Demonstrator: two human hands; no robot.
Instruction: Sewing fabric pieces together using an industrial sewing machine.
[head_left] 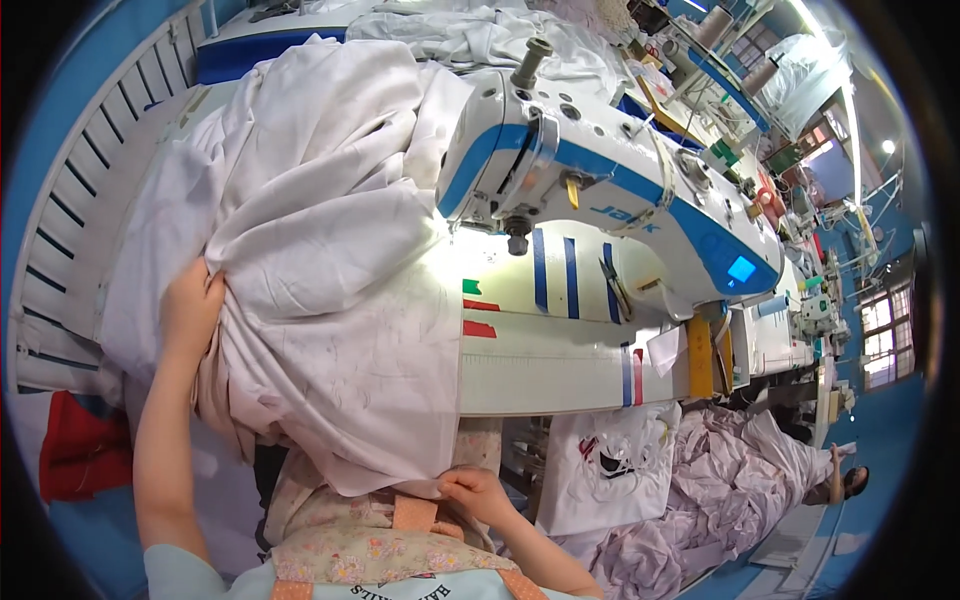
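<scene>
A large pale pinkish-white cloth (340, 270) lies in folds over the left part of the sewing table and hangs off its front edge. My left hand (192, 305) is closed on a bunched fold at the cloth's left side. Near my lap, my right hand (472, 494) pinches the cloth's lower right corner. Just right of the cloth stands a white and blue sewing machine (610, 170), its lamp lit over the needle area. The cloth's right edge runs beneath the machine's head, where the needle is hard to make out.
Small snips (614, 285) lie on the machine bed, beside blue and red tape strips. A white slatted rail (75, 190) borders the left. Heaped pinkish fabric (730, 480) and a white bag (605, 465) sit at lower right. Another person (850, 482) is at the far right.
</scene>
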